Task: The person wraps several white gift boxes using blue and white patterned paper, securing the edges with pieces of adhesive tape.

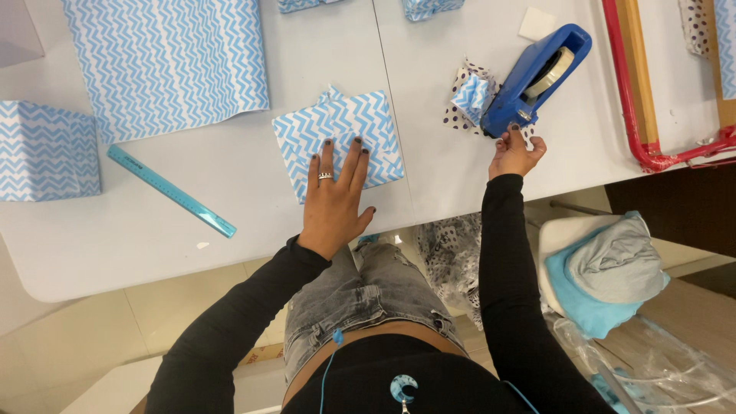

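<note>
My left hand (336,193) lies flat with fingers spread on a small box wrapped in blue-and-white zigzag paper (339,130), pressing it onto the white table (115,238). My right hand (515,152) pinches a strip of clear tape at the cutter end of a blue tape dispenser (537,77), which stands to the right of the box. The tape roll is visible in the dispenser's top.
A large sheet of zigzag paper (165,61) lies at the back left, a wrapped box (47,152) at the far left. A teal ruler (170,190) lies diagonally. Paper scraps (469,96) sit beside the dispenser. A red-framed tray (640,100) stands at right, a chair with cloth (606,272) below.
</note>
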